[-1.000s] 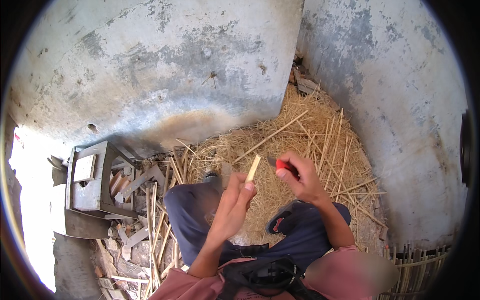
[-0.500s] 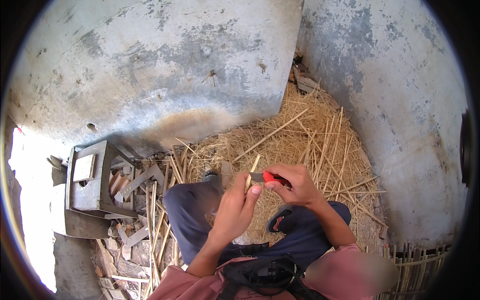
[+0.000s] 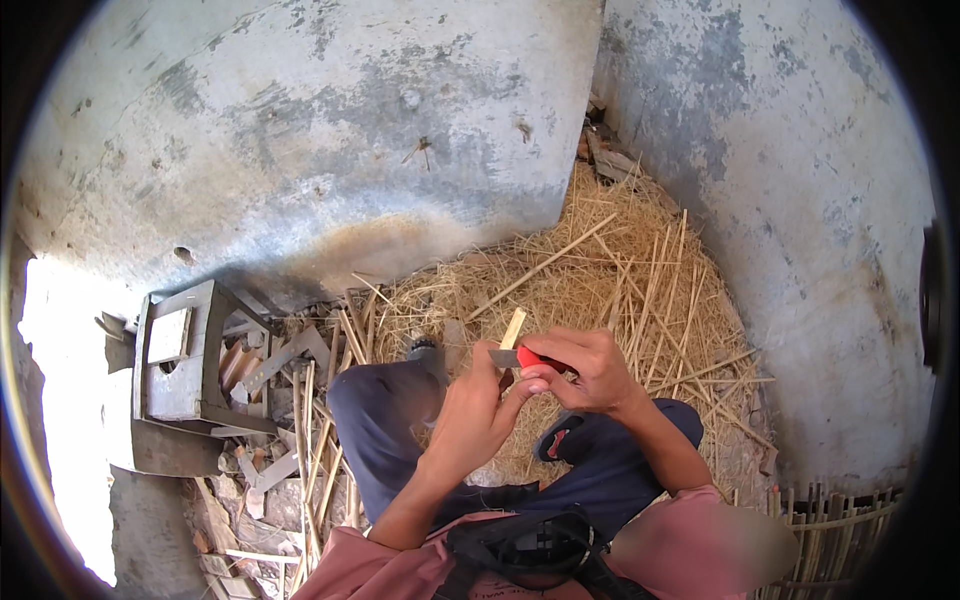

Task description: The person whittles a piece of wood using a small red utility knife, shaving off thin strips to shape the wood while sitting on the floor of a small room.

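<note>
My left hand (image 3: 472,405) is closed round a short pale strip of split bamboo (image 3: 513,328), whose upper end sticks out above the fingers. In my right hand (image 3: 588,368) is a knife (image 3: 530,357) with a red handle, gripped close to its blade. The grey blade lies across the strip, near the left fingertips, and points to the left. The left thumb reaches over toward the knife and touches or nearly touches the right fingers. Both hands are above my crossed legs, and the strip's lower end is hidden behind the left hand.
Shavings (image 3: 570,280) heap up on the floor ahead, with long bamboo strips (image 3: 665,290) strewn over the right side. An overturned wooden stool (image 3: 180,390) lies at the left beside more strips (image 3: 310,450). Worn walls (image 3: 350,130) stand ahead and right. A stick fence (image 3: 835,535) is at lower right.
The strip has turned its broader face up. My right hand and the knife have shifted slightly left and down, and the left thumb has moved right, closer to the red handle.
</note>
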Demonstrator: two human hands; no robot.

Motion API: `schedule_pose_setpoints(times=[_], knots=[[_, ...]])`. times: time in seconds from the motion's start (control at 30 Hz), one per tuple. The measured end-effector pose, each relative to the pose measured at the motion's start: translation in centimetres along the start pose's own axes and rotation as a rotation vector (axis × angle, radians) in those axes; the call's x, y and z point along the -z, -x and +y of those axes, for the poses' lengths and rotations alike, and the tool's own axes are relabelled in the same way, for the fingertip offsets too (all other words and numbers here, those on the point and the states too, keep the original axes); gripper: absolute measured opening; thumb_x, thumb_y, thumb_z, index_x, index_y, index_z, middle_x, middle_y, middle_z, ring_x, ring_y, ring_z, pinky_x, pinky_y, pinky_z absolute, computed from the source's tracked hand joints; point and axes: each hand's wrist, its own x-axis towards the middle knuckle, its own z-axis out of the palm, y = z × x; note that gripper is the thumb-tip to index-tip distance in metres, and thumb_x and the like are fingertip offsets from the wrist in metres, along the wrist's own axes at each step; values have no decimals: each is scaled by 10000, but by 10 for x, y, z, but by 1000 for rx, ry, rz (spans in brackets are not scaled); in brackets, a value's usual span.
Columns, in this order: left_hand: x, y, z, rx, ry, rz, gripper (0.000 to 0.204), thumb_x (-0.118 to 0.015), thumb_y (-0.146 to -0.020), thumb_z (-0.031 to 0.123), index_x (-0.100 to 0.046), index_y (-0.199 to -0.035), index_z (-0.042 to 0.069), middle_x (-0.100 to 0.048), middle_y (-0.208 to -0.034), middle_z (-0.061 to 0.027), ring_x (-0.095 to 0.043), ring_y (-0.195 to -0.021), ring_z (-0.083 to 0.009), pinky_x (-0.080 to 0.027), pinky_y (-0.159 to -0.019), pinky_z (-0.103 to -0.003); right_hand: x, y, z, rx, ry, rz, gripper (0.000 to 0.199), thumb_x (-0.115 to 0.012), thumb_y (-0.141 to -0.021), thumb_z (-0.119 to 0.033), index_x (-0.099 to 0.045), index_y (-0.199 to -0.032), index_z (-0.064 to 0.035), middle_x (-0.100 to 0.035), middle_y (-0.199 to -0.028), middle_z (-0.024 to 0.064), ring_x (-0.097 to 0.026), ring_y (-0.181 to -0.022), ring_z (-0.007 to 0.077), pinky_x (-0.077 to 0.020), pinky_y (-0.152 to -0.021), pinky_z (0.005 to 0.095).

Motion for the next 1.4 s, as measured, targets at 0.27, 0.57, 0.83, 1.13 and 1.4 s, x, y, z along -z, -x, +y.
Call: schedule_pose_setpoints(times=[0.27, 0.57, 0.83, 1.13, 1.4], knots=[[-13, 4, 1, -43, 21, 138, 420, -679, -1038, 337, -510, -1153, -31, -693, -764, -219, -707, -694, -434, -500, -568, -479, -2, -3, -6, -8, 52, 45, 309, -795, -863, -206, -770, -1150, -91, -706, -802, 55, -688, -608, 255, -522, -515, 355], [-13, 0, -1, 3, -55, 146, 312, -648, -1040, 163, -535, -1227, -60, -621, -678, -166, -646, -559, -345, -442, -510, -401, -3, -5, -22, -109, 213, 35, 356, -798, -842, -151, -767, -1182, -49, -690, -801, 83, -665, -607, 268, -503, -513, 366], [-16, -4, -3, -14, -46, 182, 236, -629, -1049, 153, -560, -1168, -39, -593, -632, -153, -629, -523, -336, -424, -497, -404, -9, -4, -21, -86, 331, 102, 341, -784, -914, -277, -751, -1207, -106, -621, -702, 46, -632, -544, 225, -496, -483, 361], [-12, -10, -3, 116, -68, 164, 312, -645, -1052, 348, -623, -1105, 41, -601, -619, -161, -634, -561, -394, -443, -524, -453, -12, -8, -23, -132, 398, 137, 350, -786, -896, -236, -748, -1221, -113, -645, -731, 59, -658, -568, 244, -508, -499, 368], [-9, -10, 0, 129, -91, 168, 369, -649, -1049, 406, -590, -1013, 43, -606, -614, -155, -635, -574, -412, -439, -527, -475, -6, -16, -9, -149, 471, 326, 261, -725, -981, -262, -768, -1173, -90, -742, -797, 93, -689, -596, 255, -513, -511, 370]])
